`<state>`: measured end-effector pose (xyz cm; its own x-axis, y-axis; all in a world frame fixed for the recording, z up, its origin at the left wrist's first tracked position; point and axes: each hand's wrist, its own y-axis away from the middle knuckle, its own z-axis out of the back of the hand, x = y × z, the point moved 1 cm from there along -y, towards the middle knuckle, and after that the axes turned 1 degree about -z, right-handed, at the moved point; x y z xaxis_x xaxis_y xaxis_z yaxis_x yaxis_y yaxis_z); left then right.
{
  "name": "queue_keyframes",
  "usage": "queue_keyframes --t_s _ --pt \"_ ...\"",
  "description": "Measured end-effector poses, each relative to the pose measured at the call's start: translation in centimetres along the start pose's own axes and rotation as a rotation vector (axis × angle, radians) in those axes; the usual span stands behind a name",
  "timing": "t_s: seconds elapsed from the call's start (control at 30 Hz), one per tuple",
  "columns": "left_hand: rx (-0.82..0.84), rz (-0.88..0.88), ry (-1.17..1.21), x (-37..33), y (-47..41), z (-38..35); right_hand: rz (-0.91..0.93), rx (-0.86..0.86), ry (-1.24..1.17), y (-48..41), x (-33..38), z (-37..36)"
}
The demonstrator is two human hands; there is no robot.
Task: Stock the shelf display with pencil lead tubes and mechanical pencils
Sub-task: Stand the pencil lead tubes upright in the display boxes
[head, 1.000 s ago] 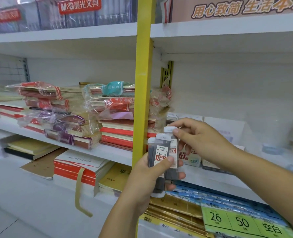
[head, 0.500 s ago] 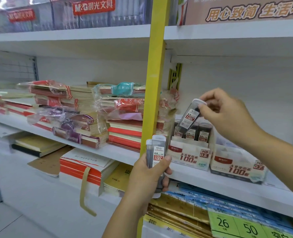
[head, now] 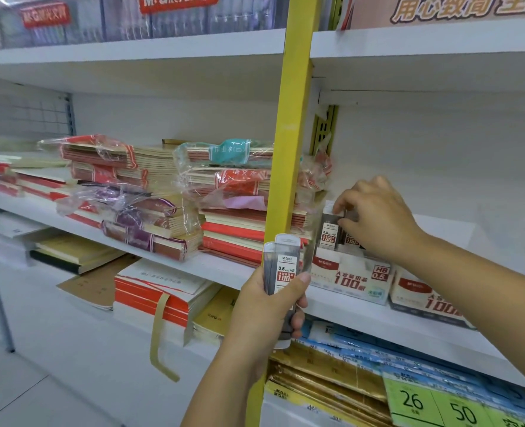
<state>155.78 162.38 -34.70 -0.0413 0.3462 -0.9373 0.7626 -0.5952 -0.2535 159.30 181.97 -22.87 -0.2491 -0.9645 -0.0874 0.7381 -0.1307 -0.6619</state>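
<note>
Lead tube (head: 328,234) now down in display box (head: 347,280), right grip (head: 378,220) pinching it; left grip (head: 264,306) around spare tubes (head: 281,266).

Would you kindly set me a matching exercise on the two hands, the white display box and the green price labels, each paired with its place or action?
1. left hand
2. right hand
3. white cardboard display box
4. green price labels

A. bottom right corner of the view
B. grips grey pencil lead tubes
C. on white shelf, right of yellow post
D. pinches a single lead tube in that box

Pairs: 1-B; 2-D; 3-C; 4-A
</note>
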Motion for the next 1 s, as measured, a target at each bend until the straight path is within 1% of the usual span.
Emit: queue_keyframes --t_s 0.03,0.1,0.13,0.17,0.23,0.27,0.33,0.37,0.47,0.5,0.57,0.6,0.67,0.7,0.83,0.9,1.0 --pt "0.007 -0.002 0.002 0.0 0.0 0.0 -0.004 -0.006 0.007 0.2 -0.1 0.1" --pt "0.026 -0.007 0.006 0.0 0.1 -0.2 -0.007 -0.076 -0.042 1.0 0.2 0.8" --pt "0.039 -0.01 -0.003 -0.1 0.2 -0.3 -0.014 -0.098 -0.122 1.6 0.5 1.4" --pt "0.054 -0.013 -0.019 -0.1 0.3 -0.5 -0.03 -0.078 -0.26 2.4 1.0 1.9" --pt "0.093 -0.014 -0.034 -0.3 0.6 -0.8 -0.078 0.064 -0.624 4.1 2.4 2.9" --pt "0.113 -0.013 -0.036 -0.4 0.6 -1.0 -0.099 0.149 -0.754 4.8 3.1 3.2" --pt "0.143 -0.009 -0.046 -0.4 0.8 -1.4 -0.135 0.268 -0.857 6.1 3.8 3.2" --pt "0.154 -0.004 -0.052 -0.3 0.8 -1.6 -0.155 0.286 -0.876 6.5 4.0 3.0" --pt "0.165 0.022 -0.046 -0.1 1.0 -2.2 -0.258 0.228 -0.944 6.9 3.8 3.1" --pt "0.163 0.029 -0.034 -0.1 1.1 -2.2 -0.307 0.179 -0.981 6.7 3.3 3.4" --pt "0.138 0.049 -0.013 0.0 1.0 -2.1 -0.406 0.019 -1.047 5.9 1.9 4.3" --pt "0.117 0.066 0.006 0.1 0.9 -1.9 -0.42 -0.068 -1.031 5.4 1.1 4.9" --pt "0.083 0.09 0.047 0.1 0.8 -1.4 -0.337 -0.164 -0.91 4.4 0.2 5.7" --pt "0.072 0.091 0.054 0.1 0.7 -1.3 -0.27 -0.164 -0.835 4.1 0.1 5.7" --pt "0.039 0.073 0.047 0.0 0.6 -1.0 -0.06 -0.076 -0.488 3.7 0.9 4.2" --pt "0.035 0.066 0.045 0.0 0.5 -0.8 -0.005 -0.071 -0.412 3.3 1.1 3.4" --pt "0.035 0.054 0.031 -0.1 0.5 -0.4 0.013 -0.052 -0.351 2.4 0.8 2.3"
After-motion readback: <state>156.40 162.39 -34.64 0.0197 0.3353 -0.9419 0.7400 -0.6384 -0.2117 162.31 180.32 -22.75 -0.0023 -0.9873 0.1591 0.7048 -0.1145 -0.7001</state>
